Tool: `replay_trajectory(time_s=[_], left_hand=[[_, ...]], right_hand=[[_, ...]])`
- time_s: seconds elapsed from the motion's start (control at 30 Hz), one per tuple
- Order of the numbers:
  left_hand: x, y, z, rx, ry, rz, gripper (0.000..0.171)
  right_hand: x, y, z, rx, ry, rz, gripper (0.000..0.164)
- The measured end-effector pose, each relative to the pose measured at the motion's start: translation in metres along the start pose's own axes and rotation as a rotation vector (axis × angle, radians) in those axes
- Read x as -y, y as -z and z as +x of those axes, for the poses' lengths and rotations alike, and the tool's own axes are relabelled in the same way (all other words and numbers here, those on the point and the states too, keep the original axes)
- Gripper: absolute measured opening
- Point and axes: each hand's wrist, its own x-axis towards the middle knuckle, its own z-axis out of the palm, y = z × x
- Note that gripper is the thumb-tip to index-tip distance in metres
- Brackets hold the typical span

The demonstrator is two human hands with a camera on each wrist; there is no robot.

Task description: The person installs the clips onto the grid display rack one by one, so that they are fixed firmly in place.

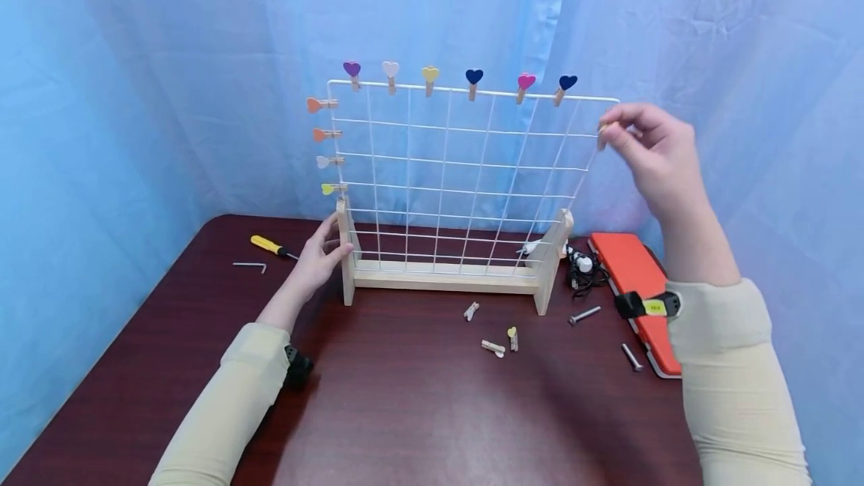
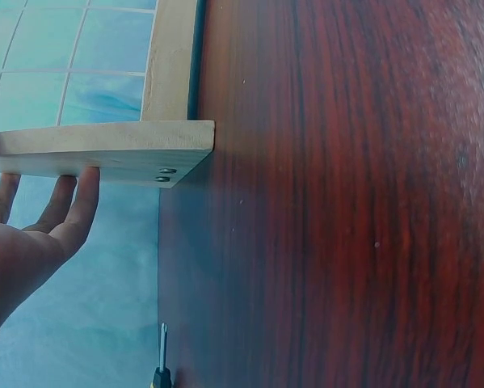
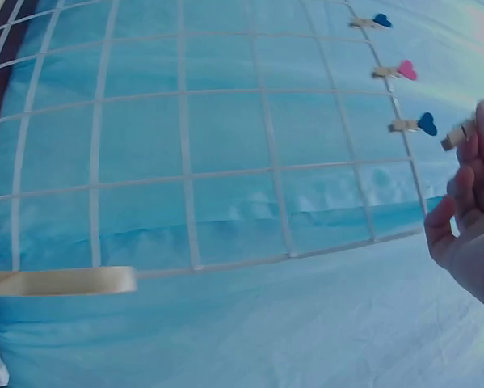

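Note:
A white wire grid [image 1: 412, 124] stands upright in a wooden stand [image 1: 445, 281]. Heart clothespins line its top edge, among them a purple one [image 1: 352, 70] and a pink one [image 1: 526, 83]; several more, such as an orange one [image 1: 316, 105], clip its left side. My left hand [image 1: 316, 257] holds the stand's left upright, thumb at the front edge and fingertips against the outer face [image 2: 104, 162]. Close to the grid's upper right corner, my right hand [image 1: 651, 145] pinches a small wooden clothespin [image 3: 452, 139], its heart hidden by the fingers.
Loose clothespins [image 1: 493, 348] lie on the dark table [image 1: 378, 396] before the stand. A yellow screwdriver [image 1: 266, 244] and hex key [image 1: 251, 265] are at left. At right are bolts [image 1: 584, 315], a black cable [image 1: 582, 280] and a red case [image 1: 631, 276]. Curtains hang behind.

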Motion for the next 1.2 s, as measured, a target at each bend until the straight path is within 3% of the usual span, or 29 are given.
replay_trajectory(time_s=[0.1, 0.2, 0.37, 0.73, 0.9, 1.2], left_hand=[[-0.003, 0.0, -0.001, 0.006, -0.004, -0.001, 0.066], [-0.003, 0.0, -0.001, 0.007, -0.01, -0.001, 0.066], [0.0, 0.001, 0.0, -0.006, -0.013, 0.006, 0.065], [0.001, 0.001, 0.0, 0.002, -0.009, -0.006, 0.065], [0.0, 0.001, 0.0, 0.005, -0.011, -0.002, 0.069], [-0.026, 0.001, -0.011, 0.019, -0.006, -0.032, 0.066]], right_hand=[[0.002, 0.003, 0.017, -0.112, 0.016, 0.051, 0.015], [0.001, 0.006, 0.033, -0.215, -0.022, 0.116, 0.016], [-0.011, 0.008, 0.053, -0.314, -0.055, 0.224, 0.017], [-0.033, 0.003, 0.054, -0.364, -0.095, 0.182, 0.018], [-0.041, 0.002, 0.051, -0.344, -0.101, 0.148, 0.018], [-0.04, 0.004, 0.047, -0.322, -0.098, 0.057, 0.021]])
